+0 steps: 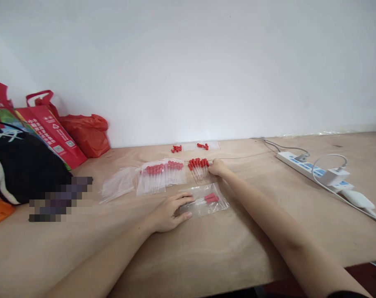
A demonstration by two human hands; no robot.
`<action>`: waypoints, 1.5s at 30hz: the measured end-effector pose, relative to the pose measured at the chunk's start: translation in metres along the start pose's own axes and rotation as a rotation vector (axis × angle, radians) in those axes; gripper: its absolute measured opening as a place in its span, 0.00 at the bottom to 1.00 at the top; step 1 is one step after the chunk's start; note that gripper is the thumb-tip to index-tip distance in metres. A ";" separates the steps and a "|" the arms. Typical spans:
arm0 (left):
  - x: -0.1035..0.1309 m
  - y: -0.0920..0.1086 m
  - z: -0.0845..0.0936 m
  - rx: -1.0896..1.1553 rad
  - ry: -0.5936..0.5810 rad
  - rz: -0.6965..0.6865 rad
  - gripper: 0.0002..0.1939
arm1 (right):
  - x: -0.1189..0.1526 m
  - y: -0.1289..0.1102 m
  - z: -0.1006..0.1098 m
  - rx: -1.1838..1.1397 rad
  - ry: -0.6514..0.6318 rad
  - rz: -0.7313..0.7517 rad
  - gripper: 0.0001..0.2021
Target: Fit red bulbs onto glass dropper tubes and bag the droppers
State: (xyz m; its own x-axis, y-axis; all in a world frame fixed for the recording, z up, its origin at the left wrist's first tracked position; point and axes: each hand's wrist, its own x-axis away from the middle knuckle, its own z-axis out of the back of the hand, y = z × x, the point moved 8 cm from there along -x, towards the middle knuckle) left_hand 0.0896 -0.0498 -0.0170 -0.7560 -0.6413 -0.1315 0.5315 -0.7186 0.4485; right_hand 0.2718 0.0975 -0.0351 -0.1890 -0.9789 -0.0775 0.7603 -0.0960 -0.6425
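A clear plastic bag (203,209) with a few red-capped clear droppers (211,198) inside lies flat on the wooden table. My left hand (174,210) rests on the bag's left end, fingers apart. Behind the bag is a fanned row of loose red-capped droppers (198,164). At the right end of this row my right hand (218,167) touches a dropper, its fingers drawn together. To the left lie filled clear bags (154,178) with more red-capped droppers. Further left sit flat clear bags (118,185) without red caps in them.
Small red caps (176,148) and a thin clear bag (189,147) lie near the wall. A white power strip (308,167) with plugs and cables is at the right. Red bags (87,134) and a black bag (26,165) stand at the left.
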 end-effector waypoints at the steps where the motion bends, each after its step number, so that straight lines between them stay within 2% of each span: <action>1: 0.000 -0.001 0.000 -0.001 -0.001 0.004 0.19 | 0.001 0.003 0.002 -0.047 -0.005 -0.015 0.06; 6: 0.000 -0.002 -0.001 0.007 -0.013 0.029 0.19 | 0.015 0.031 0.020 -0.381 -0.003 -0.096 0.12; 11: 0.000 0.000 0.000 0.010 -0.016 0.036 0.19 | 0.057 0.060 0.034 -0.642 0.044 -0.108 0.23; 12: 0.000 0.000 0.000 0.005 -0.018 0.034 0.19 | 0.067 0.062 0.034 -0.794 0.066 -0.089 0.25; 15: -0.001 -0.001 -0.001 -0.015 -0.023 0.029 0.19 | 0.088 0.062 0.034 -1.027 0.107 -0.034 0.25; 18: 0.000 -0.003 -0.003 -0.028 -0.025 0.041 0.20 | 0.097 0.055 0.029 -1.113 0.115 -0.034 0.21; 23: 0.002 -0.007 -0.002 -0.005 -0.008 0.113 0.27 | 0.104 0.040 0.012 -1.232 -0.050 -0.096 0.15; 26: 0.003 -0.006 -0.001 0.004 -0.010 0.114 0.27 | 0.109 0.032 0.007 -1.231 -0.157 -0.051 0.15; 29: 0.002 -0.006 -0.001 0.008 0.001 0.097 0.26 | 0.112 0.026 0.006 -1.135 -0.237 0.029 0.16; 36: 0.002 -0.006 -0.002 0.039 0.006 0.098 0.28 | 0.121 0.009 -0.009 -0.981 -0.552 0.114 0.18; 38: 0.001 -0.005 -0.001 0.047 0.011 0.091 0.28 | 0.118 0.010 -0.011 -0.939 -0.542 0.120 0.19; 42: 0.001 -0.004 -0.001 0.051 0.002 0.090 0.29 | 0.106 0.023 -0.002 -0.765 -0.276 0.094 0.13; 43: 0.001 -0.004 0.000 0.049 0.002 0.092 0.29 | 0.105 0.022 -0.001 -0.733 -0.267 0.114 0.12; 45: 0.001 -0.004 0.000 0.039 0.012 0.086 0.28 | 0.105 0.019 -0.004 -0.703 -0.334 0.130 0.11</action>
State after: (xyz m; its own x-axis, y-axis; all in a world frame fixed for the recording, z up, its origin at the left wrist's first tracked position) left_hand 0.0866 -0.0475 -0.0187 -0.7036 -0.7033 -0.1014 0.5785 -0.6499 0.4930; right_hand 0.2638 -0.0066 -0.0586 0.1559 -0.9875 -0.0238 0.1710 0.0507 -0.9840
